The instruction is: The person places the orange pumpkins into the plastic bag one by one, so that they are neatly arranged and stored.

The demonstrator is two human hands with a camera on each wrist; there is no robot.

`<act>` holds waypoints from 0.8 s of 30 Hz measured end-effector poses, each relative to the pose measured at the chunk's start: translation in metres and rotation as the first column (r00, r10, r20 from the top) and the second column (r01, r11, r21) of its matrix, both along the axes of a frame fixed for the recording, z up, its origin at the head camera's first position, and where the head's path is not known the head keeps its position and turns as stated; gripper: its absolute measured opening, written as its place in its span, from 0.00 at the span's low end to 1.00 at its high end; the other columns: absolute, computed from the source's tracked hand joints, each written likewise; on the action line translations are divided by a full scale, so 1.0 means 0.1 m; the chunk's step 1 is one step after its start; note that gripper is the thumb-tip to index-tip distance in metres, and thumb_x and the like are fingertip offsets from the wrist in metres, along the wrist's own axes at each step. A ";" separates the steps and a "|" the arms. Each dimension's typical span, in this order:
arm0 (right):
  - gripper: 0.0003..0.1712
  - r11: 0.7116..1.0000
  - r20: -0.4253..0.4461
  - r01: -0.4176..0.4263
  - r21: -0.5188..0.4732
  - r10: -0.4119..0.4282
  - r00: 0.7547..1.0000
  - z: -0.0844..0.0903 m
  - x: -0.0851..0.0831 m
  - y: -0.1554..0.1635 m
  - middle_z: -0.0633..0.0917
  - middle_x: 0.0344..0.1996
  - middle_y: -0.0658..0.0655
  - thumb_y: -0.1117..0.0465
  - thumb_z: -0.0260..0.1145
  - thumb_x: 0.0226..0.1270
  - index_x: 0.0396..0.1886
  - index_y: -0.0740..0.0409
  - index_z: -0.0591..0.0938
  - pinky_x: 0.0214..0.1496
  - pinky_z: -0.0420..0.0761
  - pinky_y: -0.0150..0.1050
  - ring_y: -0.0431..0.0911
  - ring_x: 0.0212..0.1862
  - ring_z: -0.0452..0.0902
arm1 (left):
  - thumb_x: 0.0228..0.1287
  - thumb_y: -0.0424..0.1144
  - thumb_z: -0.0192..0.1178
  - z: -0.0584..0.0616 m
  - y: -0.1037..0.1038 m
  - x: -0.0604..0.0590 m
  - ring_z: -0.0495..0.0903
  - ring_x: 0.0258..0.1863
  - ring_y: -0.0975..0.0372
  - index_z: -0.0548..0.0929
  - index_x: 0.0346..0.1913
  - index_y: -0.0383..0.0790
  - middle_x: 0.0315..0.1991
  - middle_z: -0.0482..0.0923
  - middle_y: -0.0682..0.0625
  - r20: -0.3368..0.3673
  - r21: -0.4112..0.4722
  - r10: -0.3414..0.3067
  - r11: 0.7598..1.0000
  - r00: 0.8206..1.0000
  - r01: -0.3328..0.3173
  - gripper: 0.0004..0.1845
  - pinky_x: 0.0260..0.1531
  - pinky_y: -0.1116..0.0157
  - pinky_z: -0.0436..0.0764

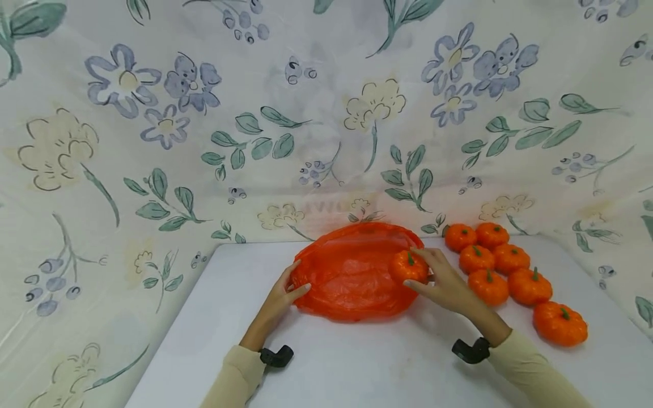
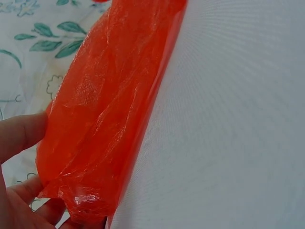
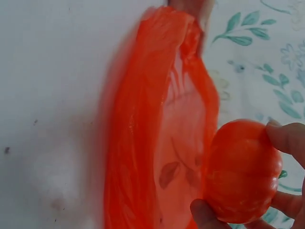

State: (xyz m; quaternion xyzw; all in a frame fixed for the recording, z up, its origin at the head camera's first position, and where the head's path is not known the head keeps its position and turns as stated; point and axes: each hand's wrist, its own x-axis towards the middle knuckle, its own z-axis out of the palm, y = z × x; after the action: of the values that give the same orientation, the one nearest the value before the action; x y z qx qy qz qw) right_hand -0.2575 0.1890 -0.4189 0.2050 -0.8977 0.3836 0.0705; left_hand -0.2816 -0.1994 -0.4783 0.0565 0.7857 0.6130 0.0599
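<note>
**Pumpkin Meets Bag at the Table's Edge**

Cream sleeves (image 1: 530,368) frame the scene as two hands work an orange plastic bag (image 1: 352,272) lying on the white table (image 1: 357,362). Left hand (image 1: 283,294) pinches the bag's near-left edge, thumb on top and fingers underneath. Right hand (image 1: 444,280) curls fingers and thumb round a small orange pumpkin (image 1: 408,266) at the bag's right rim (the mouth seems to gape there, though the wrist view is blurred). Seven more pumpkins (image 1: 510,280) wait in a cluster to the right, against the floral cloth (image 1: 153,141). By the look of it, the loading step is in hand; next, the pumpkin needs sliding inside while the mouth is kept open.
</note>
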 end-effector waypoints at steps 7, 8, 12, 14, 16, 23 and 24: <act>0.42 0.998 0.069 -0.044 0.052 0.040 0.997 -0.03 -0.31 -0.23 0.68 0.63 0.65 0.47 0.72 0.63 0.73 0.56 0.67 0.59 0.81 0.60 0.63 0.64 0.70 | 0.68 0.44 0.62 -0.02 -0.03 0.05 0.57 0.76 0.43 0.54 0.79 0.49 0.80 0.51 0.42 0.017 -0.007 0.012 1.000 1.000 -0.012 0.41 0.71 0.41 0.63; 0.42 0.997 0.074 -0.043 0.064 0.038 0.997 -0.02 -0.35 -0.24 0.68 0.64 0.66 0.47 0.72 0.63 0.72 0.56 0.68 0.59 0.81 0.60 0.64 0.64 0.70 | 0.68 0.44 0.62 -0.01 -0.02 0.04 0.57 0.76 0.43 0.54 0.79 0.50 0.80 0.51 0.42 0.019 -0.005 0.010 1.000 1.000 -0.010 0.41 0.72 0.41 0.63; 0.41 0.994 0.091 -0.038 0.107 0.029 0.995 0.06 -0.52 -0.30 0.67 0.65 0.65 0.47 0.72 0.64 0.71 0.56 0.69 0.60 0.80 0.59 0.63 0.64 0.70 | 0.67 0.43 0.63 0.02 0.01 0.01 0.58 0.75 0.44 0.55 0.78 0.52 0.79 0.53 0.44 0.019 0.001 0.009 1.000 1.000 -0.009 0.41 0.72 0.41 0.64; 0.40 0.992 0.107 -0.046 0.116 0.033 0.994 0.11 -0.60 -0.35 0.67 0.66 0.64 0.47 0.72 0.63 0.71 0.56 0.69 0.61 0.79 0.59 0.62 0.65 0.70 | 0.67 0.43 0.63 0.03 0.02 0.00 0.58 0.75 0.45 0.55 0.78 0.52 0.79 0.53 0.45 0.015 0.004 0.013 1.000 1.000 -0.013 0.41 0.71 0.42 0.64; 0.41 0.990 0.127 -0.058 0.129 0.042 0.991 0.14 -0.66 -0.40 0.66 0.67 0.63 0.46 0.71 0.64 0.71 0.55 0.69 0.62 0.79 0.59 0.61 0.65 0.69 | 0.67 0.42 0.63 0.04 0.02 -0.01 0.59 0.75 0.46 0.55 0.78 0.52 0.79 0.54 0.46 0.016 0.006 0.018 1.000 1.000 -0.018 0.41 0.72 0.42 0.64; 0.43 0.982 0.163 -0.079 0.169 0.051 0.985 0.13 -0.79 -0.60 0.67 0.68 0.65 0.41 0.71 0.63 0.72 0.53 0.67 0.62 0.79 0.60 0.61 0.65 0.69 | 0.67 0.42 0.63 0.03 0.02 0.00 0.60 0.74 0.45 0.55 0.79 0.50 0.79 0.53 0.43 0.013 0.020 0.014 1.000 1.000 -0.015 0.41 0.71 0.44 0.67; 0.43 0.981 0.168 -0.083 0.173 0.053 0.984 0.11 -0.80 -0.63 0.68 0.67 0.64 0.41 0.71 0.63 0.72 0.52 0.67 0.62 0.78 0.60 0.60 0.65 0.69 | 0.67 0.42 0.63 0.03 0.01 0.01 0.60 0.74 0.45 0.55 0.79 0.50 0.79 0.53 0.43 0.014 0.022 0.012 1.000 1.000 -0.013 0.41 0.71 0.44 0.67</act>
State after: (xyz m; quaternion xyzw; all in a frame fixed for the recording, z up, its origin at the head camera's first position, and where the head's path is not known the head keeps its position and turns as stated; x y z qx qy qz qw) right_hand -0.3377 0.1263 -0.4078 0.2093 -0.9238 0.3189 -0.0350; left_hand -0.2805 -0.1980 -0.4756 0.0481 0.7787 0.6226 0.0607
